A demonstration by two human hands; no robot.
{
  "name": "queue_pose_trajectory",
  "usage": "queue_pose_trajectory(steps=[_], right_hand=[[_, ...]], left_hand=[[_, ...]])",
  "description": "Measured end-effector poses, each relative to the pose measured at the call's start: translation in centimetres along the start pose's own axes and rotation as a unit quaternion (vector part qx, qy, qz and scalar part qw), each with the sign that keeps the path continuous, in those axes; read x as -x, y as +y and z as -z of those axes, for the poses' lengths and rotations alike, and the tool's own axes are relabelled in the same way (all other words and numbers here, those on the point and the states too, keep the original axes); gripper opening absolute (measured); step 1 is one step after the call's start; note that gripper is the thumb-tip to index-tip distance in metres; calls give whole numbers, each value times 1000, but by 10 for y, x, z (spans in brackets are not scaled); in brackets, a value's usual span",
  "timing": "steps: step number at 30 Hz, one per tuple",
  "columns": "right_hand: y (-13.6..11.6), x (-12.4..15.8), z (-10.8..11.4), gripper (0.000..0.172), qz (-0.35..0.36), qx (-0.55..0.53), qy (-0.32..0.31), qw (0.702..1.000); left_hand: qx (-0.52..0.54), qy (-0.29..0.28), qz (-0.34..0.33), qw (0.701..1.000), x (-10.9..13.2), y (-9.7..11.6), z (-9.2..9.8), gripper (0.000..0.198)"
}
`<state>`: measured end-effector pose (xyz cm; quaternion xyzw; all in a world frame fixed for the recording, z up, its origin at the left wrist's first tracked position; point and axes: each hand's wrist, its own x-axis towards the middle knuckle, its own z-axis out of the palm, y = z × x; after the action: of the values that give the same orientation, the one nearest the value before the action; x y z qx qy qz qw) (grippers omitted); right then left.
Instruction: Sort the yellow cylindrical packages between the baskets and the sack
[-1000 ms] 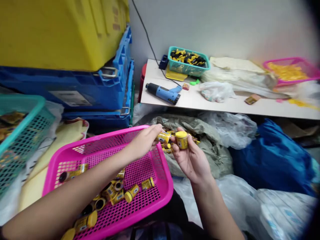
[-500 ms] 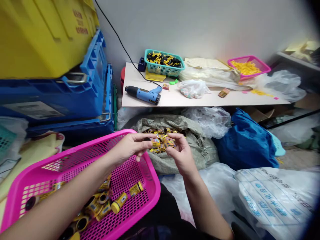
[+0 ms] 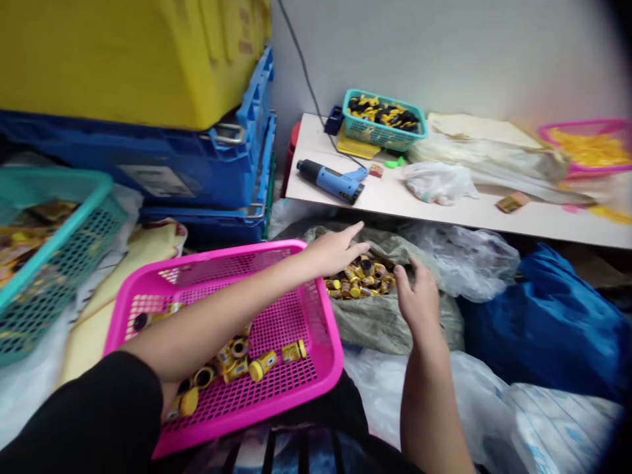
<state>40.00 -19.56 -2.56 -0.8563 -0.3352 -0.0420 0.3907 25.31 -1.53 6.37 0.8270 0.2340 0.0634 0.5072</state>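
Observation:
My left hand (image 3: 338, 251) is over the far right corner of the pink basket (image 3: 326, 329), fingers spread and nothing in them. To its right, my right hand (image 3: 419, 296) is raised beside the mouth of a grey-green sack (image 3: 380, 326), its thumb and fingers apart, holding nothing. Between and below the hands, the sack holds many small yellow containers (image 3: 365, 278). More yellow containers (image 3: 264, 364) lie in the pink basket, partly hidden under my left forearm.
Blue crates (image 3: 197, 164) with a yellow bin (image 3: 123, 66) stand at left, above a teal basket (image 3: 83, 243). A blue heat gun (image 3: 336, 181) and a green basket (image 3: 385, 135) rest on the shelf (image 3: 385, 199). A blue bag (image 3: 543, 322) is at right.
The yellow containers that were in my fingers are gone from both hands. My hands have moved apart and opened. The view has turned left, bringing more of the teal basket into sight.

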Motion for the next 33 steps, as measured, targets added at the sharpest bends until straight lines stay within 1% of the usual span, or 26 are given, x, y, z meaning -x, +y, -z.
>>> queue_pose_trajectory(steps=[1,2,3,4,5,6,7,8,9,10,11,12,13,14,15,17,19,21,24,25,26,27,28,30,31,33], right_hand=[[-4,-3,-2,87,19,-2,-17,1000],[-12,-4,-5,82,42,-14,-40,998],[-24,-6,-8,77,65,-31,-66,995],[-39,-7,-11,72,90,-48,-93,990],[-57,-7,-15,66,119,-66,-121,983],[-78,-5,-21,61,157,-84,-155,972],[-101,-3,-29,55,203,-101,-198,954],[-126,2,-39,50,256,-115,-250,927],[-152,10,-51,44,310,-120,-314,889],[-178,19,-65,40,360,-113,-385,842],[-202,31,-81,37,399,-90,-448,795],[-223,44,-99,34,426,-48,-506,748],[-240,58,-118,35,441,-10,-548,711],[-254,72,-135,37,442,23,-579,685],[-263,84,-151,39,429,53,-608,666],[-270,102,-174,43,408,82,-632,654],[-264,110,-184,40,398,81,-648,645],[-253,113,-183,33,395,64,-669,626],[-236,113,-170,37,404,47,-698,589],[-231,111,-164,38,408,32,-702,583],[-228,109,-157,37,406,5,-699,589],[-225,104,-150,34,397,-36,-688,607],[-223,99,-142,29,381,-90,-670,630],[-218,82,-123,25,329,-203,-631,672],[-214,73,-112,27,302,-245,-616,685],[-201,54,-89,30,245,-298,-587,712]], left_hand=[[-32,17,-9,999,9,-2,17,59],[-71,33,-17,997,23,-7,37,53],[-120,49,-19,991,43,-13,59,47],[-173,66,-5,983,67,-22,80,40],[-228,85,28,969,94,-32,98,37],[-286,100,84,949,123,-43,113,38],[-333,103,156,924,152,-55,123,41],[-370,90,221,898,179,-68,128,42],[-400,66,274,872,203,-81,128,41],[-406,47,297,863,222,-94,124,36],[-411,39,305,858,236,-105,116,35],[-415,40,307,855,246,-114,106,41],[-415,45,305,856,251,-121,97,46],[-411,51,301,859,253,-126,89,50],[-402,56,299,864,253,-129,84,50],[-370,67,295,878,252,-133,82,41],[-329,90,288,895,254,-136,88,36],[-276,121,273,914,259,-139,94,35],[-180,146,247,941,266,-141,96,34],[-141,147,238,950,267,-141,96,34],[-89,150,228,958,268,-139,95,36],[-25,154,217,964,269,-137,95,39],[45,157,209,964,269,-135,95,43],[171,162,206,950,267,-127,96,49],[208,165,209,941,265,-123,96,50],[219,166,207,939,256,-111,94,45]])
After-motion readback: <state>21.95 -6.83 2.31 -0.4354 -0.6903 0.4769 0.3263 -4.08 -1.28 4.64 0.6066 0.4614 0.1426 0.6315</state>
